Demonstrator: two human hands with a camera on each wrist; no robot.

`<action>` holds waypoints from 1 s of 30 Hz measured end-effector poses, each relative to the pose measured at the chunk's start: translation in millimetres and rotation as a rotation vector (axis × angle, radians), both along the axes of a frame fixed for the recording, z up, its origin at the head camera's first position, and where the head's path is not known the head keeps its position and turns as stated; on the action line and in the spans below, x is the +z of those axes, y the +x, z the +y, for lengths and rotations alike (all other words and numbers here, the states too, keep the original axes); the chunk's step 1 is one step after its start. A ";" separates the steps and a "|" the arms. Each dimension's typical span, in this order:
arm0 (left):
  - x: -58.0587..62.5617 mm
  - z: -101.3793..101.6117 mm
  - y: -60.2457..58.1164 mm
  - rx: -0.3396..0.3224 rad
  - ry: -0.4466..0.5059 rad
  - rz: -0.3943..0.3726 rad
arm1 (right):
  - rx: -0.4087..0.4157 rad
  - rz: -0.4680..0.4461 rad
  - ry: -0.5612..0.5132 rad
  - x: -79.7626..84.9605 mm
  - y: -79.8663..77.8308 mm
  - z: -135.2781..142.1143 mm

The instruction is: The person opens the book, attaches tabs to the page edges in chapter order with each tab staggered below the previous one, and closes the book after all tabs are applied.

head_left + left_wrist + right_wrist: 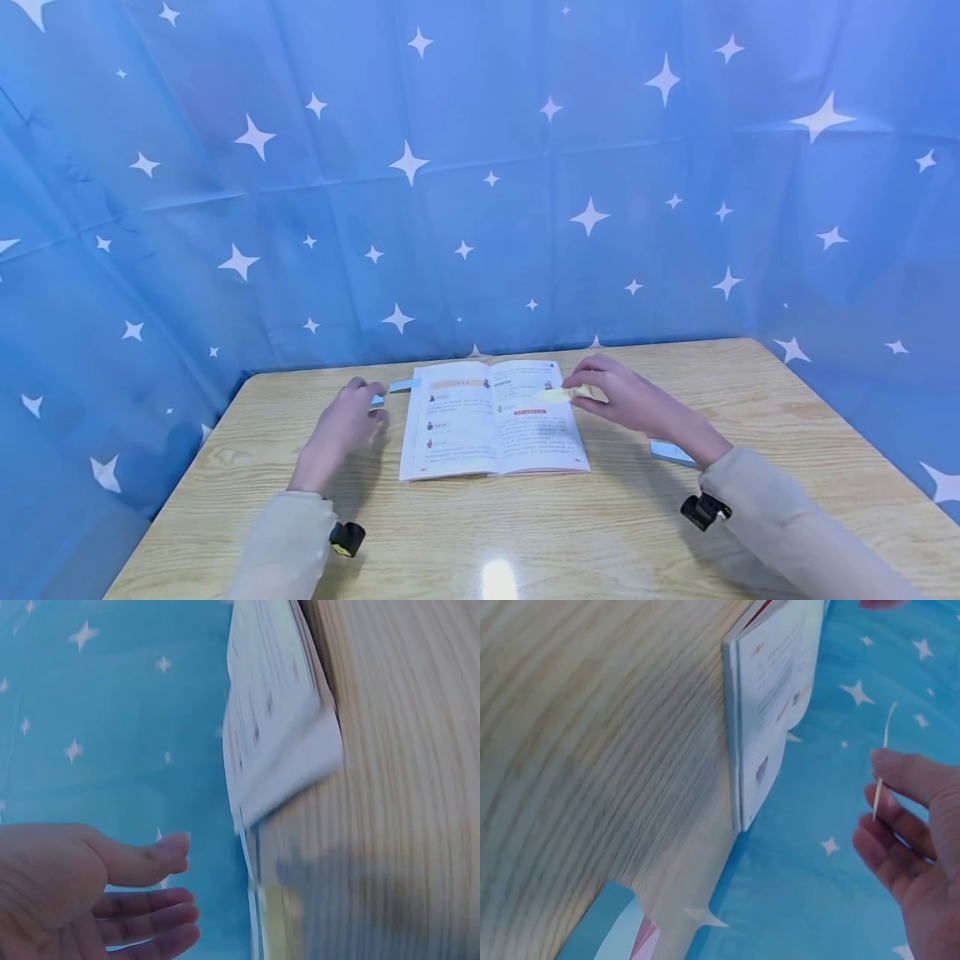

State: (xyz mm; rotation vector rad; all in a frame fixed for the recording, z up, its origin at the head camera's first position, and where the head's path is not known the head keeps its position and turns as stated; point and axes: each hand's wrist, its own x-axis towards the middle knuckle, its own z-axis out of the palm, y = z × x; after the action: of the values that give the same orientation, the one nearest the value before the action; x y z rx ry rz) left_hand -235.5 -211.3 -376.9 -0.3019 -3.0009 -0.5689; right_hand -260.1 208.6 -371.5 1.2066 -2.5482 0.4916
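Pale yellow, thin, slightly bent strip (pixel 557 395) is in the right hand (pixel 613 392), pinched between thumb and fingers. In the head view it overlaps the upper part of the right-hand page; the right wrist view shows it edge-on, apart from the paper. The fingers cover its right end.

Left hand (pixel 347 425) is just left of the open paperback book with white printed pages (pixel 457 429). Its fingers are relaxed and loosely extended, the thumb apart from them, gripping nothing in the left wrist view.

Surroundings: the book lies spread on a light wood-grain table (pixel 480 517), near the far edge. A flat blue strip (pixel 405 385) shows at the book's upper left edge, touching or overlapping it. A small blue piece (pixel 377 401) is visible beside the left fingertips, partly hidden by the hand; contact cannot be told. A blurred yellowish patch (pixel 279 922) shows on the table in the left wrist view; its identity is unclear.

Obstructions: the right forearm crosses over part of a flat light-blue piece (pixel 672 452) on the table, right of the book. Black wrist-worn devices (pixel 347 538) sit at both pale sleeves (pixel 281 546). Blue cloth with white stars (pixel 480 208) hangs behind the table.
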 end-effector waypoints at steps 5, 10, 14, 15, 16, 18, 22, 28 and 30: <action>1.3 32.1 -0.2 -0.068 0.007 0.028 | 0.018 0.015 -0.019 -1.0 -11.4 4.6; 0.7 61.0 -0.4 -0.137 0.004 0.036 | -0.056 -0.052 -0.017 -3.4 -22.3 11.9; -1.3 79.0 -1.5 -0.177 0.005 0.003 | -0.092 -0.092 -0.004 -6.9 -30.2 16.8; -2.0 82.6 -2.2 -0.190 0.005 -0.007 | -0.096 -0.098 -0.001 -8.0 -32.0 18.0; -2.6 86.3 -2.9 -0.205 0.004 -0.015 | -0.101 -0.102 0.002 -9.3 -33.8 19.4; -4.3 93.6 -4.7 -0.233 -0.005 -0.021 | -0.105 -0.110 0.004 -11.6 -36.8 22.1; -7.1 107.2 -7.9 -0.280 -0.020 -0.035 | -0.126 -0.132 0.019 -16.0 -42.0 27.4; -7.5 124.1 -8.4 -0.309 -0.056 -0.064 | -0.136 -0.173 0.042 -19.3 -48.4 30.1; -7.1 129.4 -8.7 -0.313 -0.064 -0.078 | -0.134 -0.183 0.050 -20.2 -50.6 30.3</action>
State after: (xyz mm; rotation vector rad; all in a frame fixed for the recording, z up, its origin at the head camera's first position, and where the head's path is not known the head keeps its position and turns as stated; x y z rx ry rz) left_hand -244.2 -82.0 -384.0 -0.7805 -3.0709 -0.5168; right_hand -310.7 238.9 -391.7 1.0405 -2.7889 0.5329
